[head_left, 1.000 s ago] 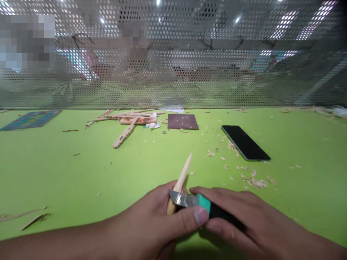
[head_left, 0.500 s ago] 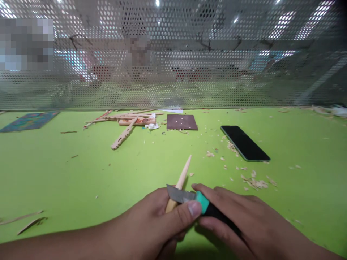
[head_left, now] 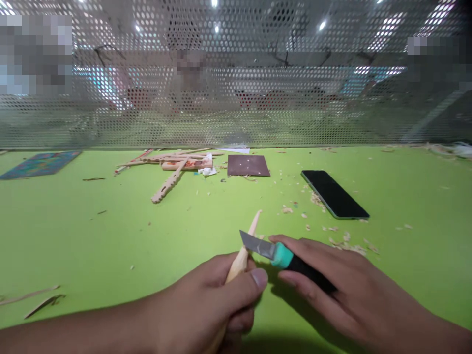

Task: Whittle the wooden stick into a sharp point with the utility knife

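Head view, lower centre: right hand point(head_left: 342, 285) fingers clamp the craft knife point(head_left: 282, 255), now slid tipward along the wooden stick point(head_left: 237, 265) left hand point(head_left: 210, 295) fingers grip; apparently mid-shave.

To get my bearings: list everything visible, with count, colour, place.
Wooden stick: one, pale, front centre
Knife: one, teal-black handle, across stick
Shavings: many, pale, right
Phone: one, black, right
Rectangular sheet: one, brown, back centre
Carved pieces: several, mostly tan, back left
Crumpled scraps: count unclear, white, beside them
Patterned sheet: one, multicoloured, far left
Thin strips: two, brownish, front left
Screen: one, grey, rear; beyond, blurred
Table: one, green, beneath
Left hand: one, around stick
Right hand: one, around knife
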Demonstrator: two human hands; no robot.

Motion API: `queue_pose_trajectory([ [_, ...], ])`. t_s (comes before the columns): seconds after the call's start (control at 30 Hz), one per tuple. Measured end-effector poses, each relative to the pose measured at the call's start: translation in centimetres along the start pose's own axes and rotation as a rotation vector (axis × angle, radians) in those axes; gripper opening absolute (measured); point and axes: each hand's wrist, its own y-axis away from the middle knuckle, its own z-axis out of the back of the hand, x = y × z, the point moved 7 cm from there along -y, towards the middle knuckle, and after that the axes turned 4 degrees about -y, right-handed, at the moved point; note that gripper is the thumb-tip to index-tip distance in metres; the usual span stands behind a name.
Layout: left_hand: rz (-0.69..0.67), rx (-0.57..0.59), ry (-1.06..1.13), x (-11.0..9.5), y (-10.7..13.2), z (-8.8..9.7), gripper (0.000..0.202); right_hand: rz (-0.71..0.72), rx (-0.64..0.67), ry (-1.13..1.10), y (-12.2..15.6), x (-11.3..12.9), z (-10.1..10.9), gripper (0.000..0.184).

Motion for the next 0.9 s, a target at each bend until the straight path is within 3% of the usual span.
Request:
queue_pose_trajectory([
  [0.23, -0.126, 0.152, -0.217, -2.4, 0.1, -0.8, 0.051, -0.077, 0.197, -0.277, -0.5, 0.9, -0.9, 0.043],
  [0.4, -0.052, 0.093, -0.28, -1.9, 0.0, -0.4, 0.052, -0.08, 0.216, -0.248, -0.3, 0.9, -1.6, 0.05],
  [0.53, -0.028, 0.066, -0.299, -1.5, 0.0, -0.4, 0.057, 0.024, 0.096, -0.051, 0.0, 1.2, -1.5, 0.046],
  [0.67, -0.012, 0.077, -0.175, -1.0, -0.1, -0.4, 0.053, 0.132, -0.069, 0.212, 0.5, 1.7, -0.6, 0.041],
  [0.9, -0.016, 0.104, -0.13, -0.6, -0.1, -0.3, 0.054, 0.061, -0.095, 0.275, 0.5, -0.2, 0.4, 0.039],
])
